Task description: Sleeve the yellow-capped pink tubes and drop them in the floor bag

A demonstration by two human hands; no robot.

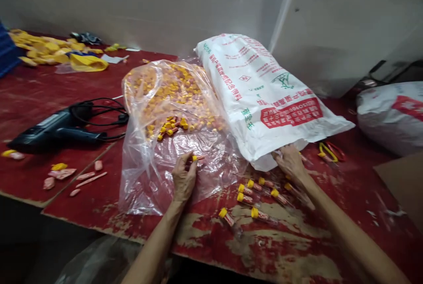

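Note:
Over the front of a clear plastic bag (142, 173), my left hand (183, 177) pinches a small yellow-capped piece (195, 158) between thumb and fingers. Many yellow-capped pieces fill the back of that bag, and a small heap (170, 126) lies on top of it. My right hand (291, 160) is at the lower open edge of a white woven sack (264, 90) with red and green print; its fingertips are partly hidden there, and what they hold cannot be made out. Several yellow-capped clear tubes (261, 214) lie on the red table between my hands.
A dark heat gun (49, 125) with its cable lies at left, near pink pieces (62, 173). Yellow items (49, 48) are piled at the back left. Yellow-and-red-handled snips (330, 151) lie right of the sack. Another white sack (390, 107) and cardboard (403, 178) are far right.

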